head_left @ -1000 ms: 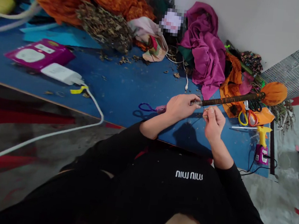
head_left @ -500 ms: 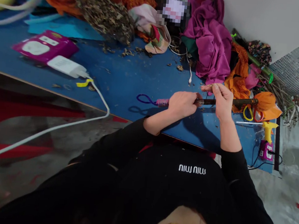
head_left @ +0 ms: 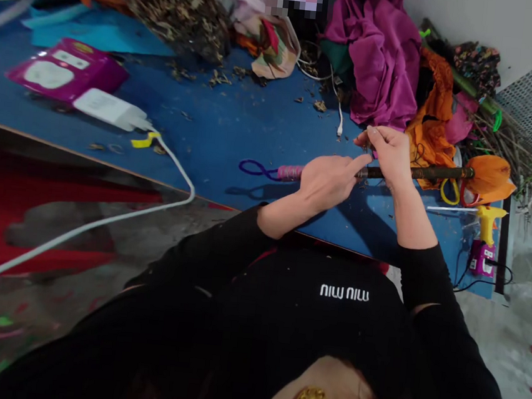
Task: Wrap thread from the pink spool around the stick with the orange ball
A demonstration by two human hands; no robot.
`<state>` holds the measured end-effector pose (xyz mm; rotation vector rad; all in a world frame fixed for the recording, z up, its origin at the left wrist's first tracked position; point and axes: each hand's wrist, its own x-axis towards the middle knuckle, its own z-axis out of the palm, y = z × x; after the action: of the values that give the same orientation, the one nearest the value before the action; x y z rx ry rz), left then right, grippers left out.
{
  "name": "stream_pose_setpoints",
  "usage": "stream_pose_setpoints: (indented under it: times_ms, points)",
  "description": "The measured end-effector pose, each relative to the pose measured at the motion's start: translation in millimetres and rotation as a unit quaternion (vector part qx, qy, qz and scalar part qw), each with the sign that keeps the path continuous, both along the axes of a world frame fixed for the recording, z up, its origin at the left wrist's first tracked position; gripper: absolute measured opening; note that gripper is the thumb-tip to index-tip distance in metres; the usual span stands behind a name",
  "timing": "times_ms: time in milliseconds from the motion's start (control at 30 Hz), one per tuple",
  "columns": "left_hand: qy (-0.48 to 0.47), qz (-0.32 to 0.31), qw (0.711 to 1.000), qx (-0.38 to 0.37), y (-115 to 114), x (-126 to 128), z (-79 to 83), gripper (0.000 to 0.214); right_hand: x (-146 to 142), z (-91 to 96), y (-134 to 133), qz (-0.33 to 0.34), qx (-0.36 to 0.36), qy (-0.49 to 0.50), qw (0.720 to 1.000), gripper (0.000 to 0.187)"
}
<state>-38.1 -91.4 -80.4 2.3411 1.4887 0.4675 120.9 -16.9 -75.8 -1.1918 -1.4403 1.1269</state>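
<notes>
My left hand (head_left: 328,181) is closed around a dark stick (head_left: 438,173) held level above the table, its index finger pointing out along it. A purple cord loop (head_left: 253,167) and a pink wrapped section (head_left: 290,173) form the stick's left end. Orange cloth (head_left: 490,176) is bundled at the right end. Just above the stick, my right hand (head_left: 389,154) has thumb and fingers pinched together. Whatever lies in that pinch is too small to make out; a speck of magenta shows beneath it.
Magenta cloth (head_left: 385,67) and dried leaves (head_left: 171,11) are heaped along the back of the blue table (head_left: 226,126). On the left is a purple power socket (head_left: 66,73) with a white charger (head_left: 109,109) and cable. A yellow glue gun (head_left: 488,222) and scissors (head_left: 450,191) lie at right.
My right hand has risen slightly above the stick, still pinched. My left index finger has stretched out towards it. The view has shifted a little.
</notes>
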Motion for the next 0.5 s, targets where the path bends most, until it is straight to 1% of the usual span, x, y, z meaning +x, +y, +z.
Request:
stream_pose_setpoints:
  times_ms: [67, 167, 267, 367, 467, 500]
  points:
    - [0.001, -0.017, 1.000, 0.014, 1, 0, -5.7, 0.047, -1, -1.6, 0, -0.010, -0.013, 0.004, 1.000, 0.033]
    - [-0.013, -0.023, 0.999, 0.029, 4, -1, -11.8, 0.046, -1, 0.2, -1, -0.006, -0.022, 0.008, 1.000, 0.032]
    - [-0.039, -0.008, 0.999, 0.024, 6, -3, -12.8, 0.044, 10, 11.8, -6, 0.000, -0.028, 0.023, 0.999, 0.034]
    - [-0.075, 0.028, 0.997, 0.005, 11, -12, -9.5, 0.041, 39, 34.3, -14, -0.017, -0.043, 0.040, 0.998, 0.038]
    - [-0.107, 0.074, 0.991, -0.013, 17, -27, -3.9, 0.038, 82, 60.4, -24, -0.024, -0.061, 0.044, 0.997, 0.040]
    - [-0.117, 0.089, 0.989, -0.022, 19, -33, -1.6, 0.036, 98, 68.1, -27, -0.034, -0.057, 0.044, 0.997, 0.041]
